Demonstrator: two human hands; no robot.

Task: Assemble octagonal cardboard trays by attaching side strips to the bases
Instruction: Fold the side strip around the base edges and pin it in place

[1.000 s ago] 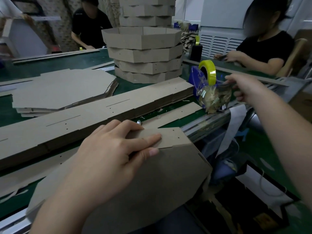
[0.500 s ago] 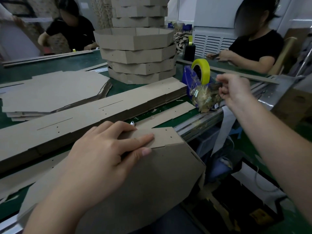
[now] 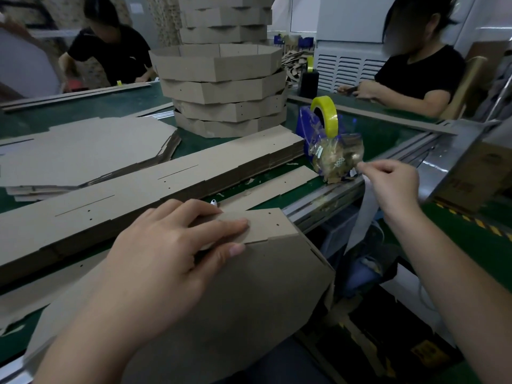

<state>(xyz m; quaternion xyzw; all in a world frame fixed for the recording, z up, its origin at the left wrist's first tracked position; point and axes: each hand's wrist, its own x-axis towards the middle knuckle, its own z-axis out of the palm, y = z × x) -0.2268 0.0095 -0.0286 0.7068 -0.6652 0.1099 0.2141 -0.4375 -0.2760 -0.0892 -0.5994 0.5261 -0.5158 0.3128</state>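
Pressing strip [image 3: 263, 225] onto base [image 3: 235, 300], left hand [image 3: 166, 259] flat; pinching presumed tape end, right hand [image 3: 393, 181], by 2 o'clock dispenser [image 3: 304, 128]. Judging joint untaped; finished trays [image 3: 221, 87] at 12.

far-left person [image 3: 110, 55] in black | far-right person [image 3: 421, 70] in black — white louvred unit [image 3: 346, 66] beside | green table [image 3: 83, 110]

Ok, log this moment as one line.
left hand: presses side strip onto tray base | right hand: pinches tape end at dispenser | tape: not yet applied
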